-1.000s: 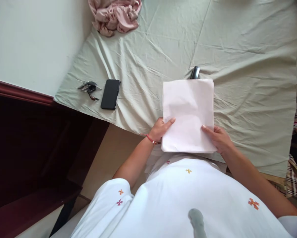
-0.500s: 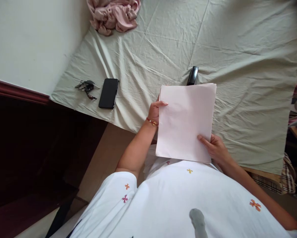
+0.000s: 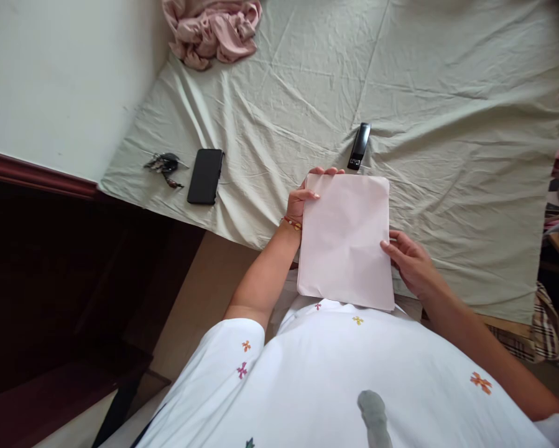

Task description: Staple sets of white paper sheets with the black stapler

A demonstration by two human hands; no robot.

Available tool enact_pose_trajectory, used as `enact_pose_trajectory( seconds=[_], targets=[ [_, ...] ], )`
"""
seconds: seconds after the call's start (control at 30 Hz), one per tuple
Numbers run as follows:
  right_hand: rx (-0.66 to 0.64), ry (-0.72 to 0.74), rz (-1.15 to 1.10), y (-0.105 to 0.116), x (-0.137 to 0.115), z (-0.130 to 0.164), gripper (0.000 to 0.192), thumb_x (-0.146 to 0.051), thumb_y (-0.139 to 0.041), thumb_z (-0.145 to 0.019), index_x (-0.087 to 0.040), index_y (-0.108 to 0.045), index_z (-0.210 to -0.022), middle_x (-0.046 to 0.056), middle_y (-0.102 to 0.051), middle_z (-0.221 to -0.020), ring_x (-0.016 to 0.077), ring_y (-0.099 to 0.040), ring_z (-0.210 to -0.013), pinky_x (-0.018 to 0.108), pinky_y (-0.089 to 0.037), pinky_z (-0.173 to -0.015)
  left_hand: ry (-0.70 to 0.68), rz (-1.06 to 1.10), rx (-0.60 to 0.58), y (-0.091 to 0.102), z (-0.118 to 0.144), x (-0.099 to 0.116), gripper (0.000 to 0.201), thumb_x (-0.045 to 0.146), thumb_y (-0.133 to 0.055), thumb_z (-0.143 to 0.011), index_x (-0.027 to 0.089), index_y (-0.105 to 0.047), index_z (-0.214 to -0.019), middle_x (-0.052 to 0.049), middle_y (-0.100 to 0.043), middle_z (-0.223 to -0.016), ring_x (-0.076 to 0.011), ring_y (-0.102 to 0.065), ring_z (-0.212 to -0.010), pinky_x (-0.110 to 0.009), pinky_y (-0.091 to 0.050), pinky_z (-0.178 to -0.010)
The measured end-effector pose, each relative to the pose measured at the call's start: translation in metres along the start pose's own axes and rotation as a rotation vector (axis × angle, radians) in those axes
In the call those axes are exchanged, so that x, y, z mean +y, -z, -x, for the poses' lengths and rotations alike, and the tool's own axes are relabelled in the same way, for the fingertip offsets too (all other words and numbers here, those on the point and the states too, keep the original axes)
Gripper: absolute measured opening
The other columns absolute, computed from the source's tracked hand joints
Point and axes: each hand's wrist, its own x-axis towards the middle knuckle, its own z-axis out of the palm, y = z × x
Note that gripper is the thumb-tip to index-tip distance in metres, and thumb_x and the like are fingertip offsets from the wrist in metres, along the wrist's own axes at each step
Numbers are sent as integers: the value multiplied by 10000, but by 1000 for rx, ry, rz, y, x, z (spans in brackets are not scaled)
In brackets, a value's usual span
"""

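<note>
A stack of white paper sheets (image 3: 347, 242) is held in front of my shirt, over the near edge of the bed. My left hand (image 3: 304, 196) grips its upper left corner, thumb on top and fingertips showing past the top edge. At the right edge, my right hand (image 3: 407, 258) pinches the sheets with the thumb on the face and the fingers partly behind. Just beyond the top of the stack lies a black stapler (image 3: 359, 146) on the sheet.
A pale green bedsheet (image 3: 451, 155) covers the surface. To the left lie a black phone (image 3: 205, 176) and a bunch of keys (image 3: 166, 165). A crumpled pink cloth (image 3: 214, 31) is at the back left, near the white wall (image 3: 64, 74). Checked fabric (image 3: 543, 326) hangs at the right.
The paper stack has shifted slightly down and looks narrower and straighter. My right hand has moved up to the edge. Left fingertips now show above the top, and the whole stapler is visible.
</note>
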Motion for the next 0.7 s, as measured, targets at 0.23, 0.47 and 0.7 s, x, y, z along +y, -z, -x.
enact_pose_trajectory(
  seconds=[0.23, 0.47, 0.7],
  targets=[
    [87, 88, -44, -7, -22, -30, 492, -466, -940, -637, -274, -717, -1032, -21, -808, -886, 158, -714, -744, 286, -576, -698, 21, -14, -13, -3, 5, 10, 636, 187, -653, -617, 262, -729, -1243, -25, -745, -1459, -351, -548, -1545, -581, -442, -1283],
    [145, 293, -9, -10, -26, -31, 376, -473, -823, -741, -278, -698, -1037, 7, -819, -1066, 213, -759, -984, 334, -607, -852, 207, -212, 109, 4, 29, 21, 572, 484, -945, -665, 170, -778, -1114, -138, -849, -1098, -394, -763, -1245, -542, -593, -1113],
    [132, 270, 39, -11, -17, -32, 408, -553, -793, -819, -297, -709, -1127, 10, -817, -1117, 224, -746, -1032, 329, -607, -835, 140, -274, 260, -3, 49, -9, 561, 571, -942, -694, 182, -775, -1063, -88, -855, -1061, -324, -777, -1188, -467, -602, -1086]
  ],
)
